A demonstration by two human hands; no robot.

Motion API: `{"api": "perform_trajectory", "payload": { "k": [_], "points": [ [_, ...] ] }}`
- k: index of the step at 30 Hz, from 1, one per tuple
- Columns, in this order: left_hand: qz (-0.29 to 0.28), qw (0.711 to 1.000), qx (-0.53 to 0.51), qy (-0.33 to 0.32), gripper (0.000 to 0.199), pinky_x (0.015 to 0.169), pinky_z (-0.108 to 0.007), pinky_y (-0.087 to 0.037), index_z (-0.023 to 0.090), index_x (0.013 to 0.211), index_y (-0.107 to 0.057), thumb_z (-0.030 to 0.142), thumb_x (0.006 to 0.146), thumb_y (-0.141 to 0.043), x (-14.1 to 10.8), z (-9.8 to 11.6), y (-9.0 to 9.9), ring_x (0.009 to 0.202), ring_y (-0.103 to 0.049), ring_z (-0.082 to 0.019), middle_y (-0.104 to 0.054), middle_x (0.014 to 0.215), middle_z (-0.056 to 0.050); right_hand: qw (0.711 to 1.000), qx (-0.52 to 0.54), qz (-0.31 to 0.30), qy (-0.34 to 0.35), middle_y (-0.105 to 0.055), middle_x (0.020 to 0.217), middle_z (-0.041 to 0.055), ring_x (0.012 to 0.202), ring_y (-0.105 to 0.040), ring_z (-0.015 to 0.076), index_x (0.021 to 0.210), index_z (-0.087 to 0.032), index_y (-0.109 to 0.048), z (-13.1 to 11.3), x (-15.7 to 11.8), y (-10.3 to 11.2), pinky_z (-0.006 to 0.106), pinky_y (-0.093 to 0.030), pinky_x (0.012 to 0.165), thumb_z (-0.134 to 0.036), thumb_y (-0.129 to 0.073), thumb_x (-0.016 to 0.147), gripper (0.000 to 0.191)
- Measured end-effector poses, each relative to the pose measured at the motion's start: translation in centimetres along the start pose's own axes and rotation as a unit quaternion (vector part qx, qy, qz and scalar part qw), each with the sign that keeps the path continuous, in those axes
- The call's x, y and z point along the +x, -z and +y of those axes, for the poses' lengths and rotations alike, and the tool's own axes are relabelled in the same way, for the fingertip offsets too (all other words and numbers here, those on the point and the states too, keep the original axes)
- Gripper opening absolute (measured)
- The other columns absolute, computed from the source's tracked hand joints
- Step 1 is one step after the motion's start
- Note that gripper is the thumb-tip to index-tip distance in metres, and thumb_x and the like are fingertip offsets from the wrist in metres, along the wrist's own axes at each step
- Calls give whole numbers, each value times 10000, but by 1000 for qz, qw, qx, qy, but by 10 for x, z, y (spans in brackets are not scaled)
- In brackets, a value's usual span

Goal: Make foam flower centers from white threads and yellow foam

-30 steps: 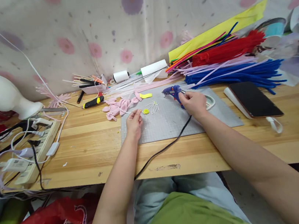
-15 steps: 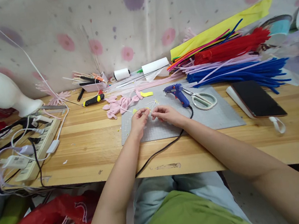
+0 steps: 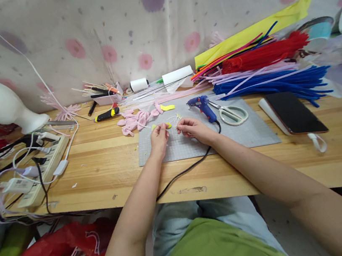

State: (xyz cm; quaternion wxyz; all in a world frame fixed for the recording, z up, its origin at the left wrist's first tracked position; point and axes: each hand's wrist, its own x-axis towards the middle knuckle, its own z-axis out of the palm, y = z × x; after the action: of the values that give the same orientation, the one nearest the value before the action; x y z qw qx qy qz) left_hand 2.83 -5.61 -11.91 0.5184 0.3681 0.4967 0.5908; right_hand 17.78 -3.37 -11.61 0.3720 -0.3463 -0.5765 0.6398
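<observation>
My left hand (image 3: 159,139) is over the left part of the grey cutting mat (image 3: 239,137), thumb and fingers pinched together. What it grips, if anything, is too small to make out. Small yellow pieces (image 3: 168,125) show just beyond its fingertips. A short gap away, my right hand (image 3: 193,130) is closed in a pinch too, its contents too fine to name. Thin pale stems with yellow tips (image 3: 177,118) lie beside its fingertips. Behind the hands are pink fuzzy loops (image 3: 135,121) and a yellow strip (image 3: 167,107).
A blue glue gun (image 3: 203,107) and scissors (image 3: 233,115) lie right of my hands; the gun's black cord crosses the table. Pipe cleaners (image 3: 267,87) are heaped at the back right, near a dark tablet (image 3: 296,112). A power strip (image 3: 45,171) stands left, a utility knife (image 3: 107,114) behind.
My hands have moved slightly apart, the left one turning a little and the right one shifting right. A yellow piece beyond the left fingertips now shows. Everything else lies as before.
</observation>
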Motion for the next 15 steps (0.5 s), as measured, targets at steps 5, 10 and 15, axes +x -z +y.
{"api": "perform_trajectory", "payload": {
  "k": [5,10,15],
  "points": [
    [7,998,-1,-57,351,433,-160,-266,179,864,-558,353,613,-733,-3,-2,-3,483,-398,-25,-529,683,37,1000,2,-3,-11,-569,707,-25,480,-371,41,737,-181,-517,2,1,0,204,-211,429,-457,-625,689,300],
    [-53,993,61,-88,289,491,-175,-323,170,837,-627,324,614,-727,-5,-5,-4,540,-440,-42,-583,752,2,1000,12,-6,-9,-560,717,-25,490,-377,42,751,-181,-527,5,2,2,200,-211,425,-463,-615,696,301],
    [-29,995,48,-77,224,459,-190,-288,159,750,-600,349,665,-685,-4,-7,-4,466,-393,-53,-505,550,39,999,1,-32,-36,-597,739,-7,483,-404,40,773,-178,-533,2,1,3,191,-206,409,-449,-621,699,295]
  ]
}}
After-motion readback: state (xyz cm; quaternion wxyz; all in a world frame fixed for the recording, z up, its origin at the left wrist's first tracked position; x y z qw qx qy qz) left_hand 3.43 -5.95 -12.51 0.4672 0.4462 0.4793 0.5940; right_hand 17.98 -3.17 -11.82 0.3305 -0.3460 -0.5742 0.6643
